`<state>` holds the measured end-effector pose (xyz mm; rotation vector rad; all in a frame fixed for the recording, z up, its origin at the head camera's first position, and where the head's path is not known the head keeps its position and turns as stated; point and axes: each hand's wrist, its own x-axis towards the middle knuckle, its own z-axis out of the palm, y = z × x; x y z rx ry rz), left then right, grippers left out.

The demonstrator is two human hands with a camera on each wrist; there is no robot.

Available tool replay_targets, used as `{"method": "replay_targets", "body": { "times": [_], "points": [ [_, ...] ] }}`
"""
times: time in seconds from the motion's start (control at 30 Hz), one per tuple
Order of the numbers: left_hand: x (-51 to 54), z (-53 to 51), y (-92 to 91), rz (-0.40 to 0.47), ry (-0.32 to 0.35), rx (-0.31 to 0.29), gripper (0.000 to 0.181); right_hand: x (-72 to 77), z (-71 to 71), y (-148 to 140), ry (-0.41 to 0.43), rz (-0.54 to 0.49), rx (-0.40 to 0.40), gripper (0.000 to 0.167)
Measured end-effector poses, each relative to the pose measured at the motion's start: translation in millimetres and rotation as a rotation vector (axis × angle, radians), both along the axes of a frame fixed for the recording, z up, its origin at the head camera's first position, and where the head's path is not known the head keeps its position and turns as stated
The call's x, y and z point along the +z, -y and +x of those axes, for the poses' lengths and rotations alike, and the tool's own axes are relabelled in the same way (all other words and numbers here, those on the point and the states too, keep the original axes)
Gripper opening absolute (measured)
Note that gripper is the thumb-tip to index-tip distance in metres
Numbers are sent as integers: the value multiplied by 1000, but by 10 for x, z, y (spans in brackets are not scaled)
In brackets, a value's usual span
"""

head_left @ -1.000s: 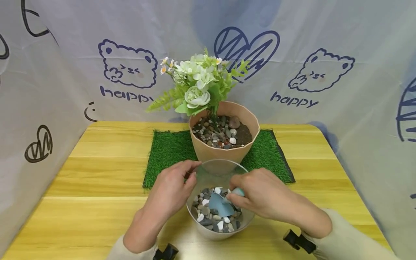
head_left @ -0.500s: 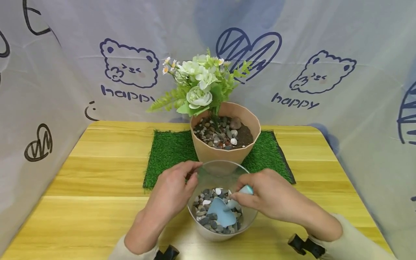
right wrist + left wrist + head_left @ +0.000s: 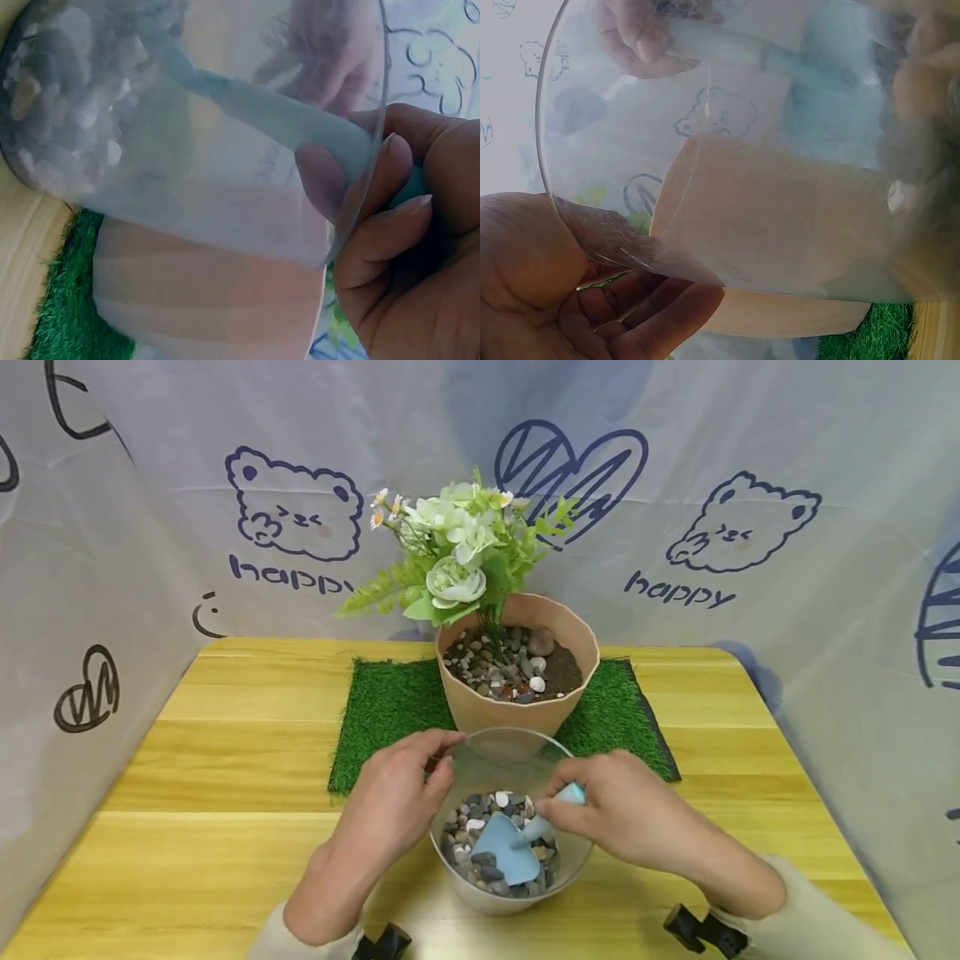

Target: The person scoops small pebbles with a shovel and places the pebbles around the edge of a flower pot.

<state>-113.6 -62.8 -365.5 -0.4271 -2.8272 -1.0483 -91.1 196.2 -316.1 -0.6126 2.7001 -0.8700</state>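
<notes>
A clear plastic tub [image 3: 491, 907] holding grey, white and tan pebbles [image 3: 491, 875] stands near the table's front. My left hand [image 3: 396, 793] grips its left rim; in the left wrist view several curled fingers [image 3: 667, 319] lie against the outside of the wall. My right hand [image 3: 618, 810] reaches over the right rim and holds a small light-blue trowel [image 3: 510, 852] by its handle. The trowel's blade lies on the pebbles, with a few dark ones at its left edge. In the right wrist view, the trowel handle [image 3: 281, 116] shows through the clear wall.
Right behind the tub, a peach flowerpot [image 3: 510, 714] with soil, pebbles and white artificial flowers [image 3: 457, 581] stands on a green turf mat [image 3: 393, 706]. Beneath lies a wooden table [image 3: 202, 827]. A printed cloth [image 3: 420, 410] hangs around the back and sides.
The right hand has drawn slightly right and the trowel has tilted, so its blade and more of its handle show plainly. The left hand has stayed at the rim.
</notes>
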Motion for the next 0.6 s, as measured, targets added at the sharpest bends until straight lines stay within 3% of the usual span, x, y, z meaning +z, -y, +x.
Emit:
{"method": "replay_targets", "body": {
  "times": [0.17,0.43,0.6],
  "points": [
    [-1,-1,6,4,-6,0,31,0,-7,47,-35,16,67,18],
    [-3,2,3,1,3,1,31,67,-31,-26,158,-36,-58,20],
    [-6,-4,3,2,2,5,31,63,-27,-66,180,-76,-65,18]
  ]
}}
